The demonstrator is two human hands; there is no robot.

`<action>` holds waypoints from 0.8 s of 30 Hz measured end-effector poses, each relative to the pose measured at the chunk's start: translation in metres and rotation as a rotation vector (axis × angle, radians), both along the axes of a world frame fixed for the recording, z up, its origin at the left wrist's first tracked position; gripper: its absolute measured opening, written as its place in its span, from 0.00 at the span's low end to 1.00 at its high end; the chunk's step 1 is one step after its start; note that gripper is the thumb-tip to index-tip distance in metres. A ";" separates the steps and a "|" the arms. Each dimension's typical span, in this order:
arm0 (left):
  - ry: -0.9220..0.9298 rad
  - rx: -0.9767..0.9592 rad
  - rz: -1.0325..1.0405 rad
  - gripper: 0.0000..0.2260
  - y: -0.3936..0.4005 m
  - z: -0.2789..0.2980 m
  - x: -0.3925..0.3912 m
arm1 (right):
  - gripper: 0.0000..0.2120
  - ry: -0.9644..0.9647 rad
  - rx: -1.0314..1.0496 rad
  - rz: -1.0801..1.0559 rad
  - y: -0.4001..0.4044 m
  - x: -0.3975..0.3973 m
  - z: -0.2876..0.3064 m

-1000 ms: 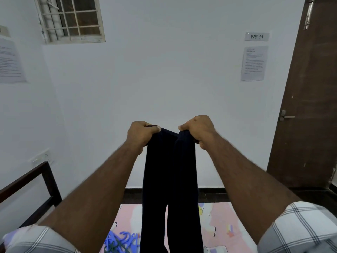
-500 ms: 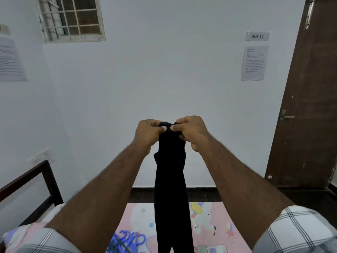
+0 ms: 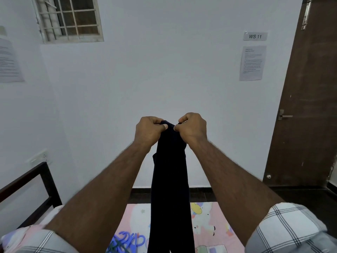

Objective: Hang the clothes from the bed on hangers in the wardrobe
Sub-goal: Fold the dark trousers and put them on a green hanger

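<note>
A dark navy garment (image 3: 170,189), folded lengthwise, hangs straight down in front of me over the bed (image 3: 209,221). My left hand (image 3: 148,131) grips its top edge on the left, fingers curled and thumb pressed on the cloth. My right hand (image 3: 192,127) pinches the same top edge on the right, almost touching the left hand. Blue and green hangers (image 3: 125,242) lie in a heap on the pink cartoon bedsheet at the bottom, left of the garment. The wardrobe is out of sight.
A dark bed frame rail (image 3: 36,183) stands at the left. A brown door (image 3: 308,106) with a metal handle fills the right side. White walls carry paper notices, a "WS 11" sign (image 3: 255,36) and a barred window (image 3: 68,19). Dark floor shows beyond the bed.
My hands have come together from about a hand's width apart, folding the garment's top edge in half. The cloth now hangs as one narrow strip.
</note>
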State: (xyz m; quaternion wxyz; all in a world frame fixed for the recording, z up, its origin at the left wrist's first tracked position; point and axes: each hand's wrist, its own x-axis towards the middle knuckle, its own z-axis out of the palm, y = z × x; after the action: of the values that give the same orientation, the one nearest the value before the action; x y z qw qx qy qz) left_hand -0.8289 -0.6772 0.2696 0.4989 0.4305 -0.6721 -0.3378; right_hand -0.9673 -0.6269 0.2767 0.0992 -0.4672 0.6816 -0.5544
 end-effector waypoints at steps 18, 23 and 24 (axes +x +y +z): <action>0.045 0.023 -0.191 0.12 0.006 -0.012 -0.001 | 0.13 -0.532 -0.025 0.358 0.001 -0.001 0.001; 0.157 0.072 -0.227 0.10 0.006 -0.004 0.009 | 0.10 -0.566 -0.091 0.259 0.016 -0.036 -0.005; 0.178 0.087 -0.256 0.11 0.007 -0.002 0.012 | 0.11 -0.544 -0.108 0.182 0.015 -0.048 -0.010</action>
State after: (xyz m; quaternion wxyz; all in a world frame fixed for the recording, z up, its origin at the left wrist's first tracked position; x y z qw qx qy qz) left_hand -0.8172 -0.6705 0.2678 0.4901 0.3308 -0.6594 -0.4644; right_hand -1.0150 -0.6116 0.2670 0.3029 -0.3651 0.5546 -0.6837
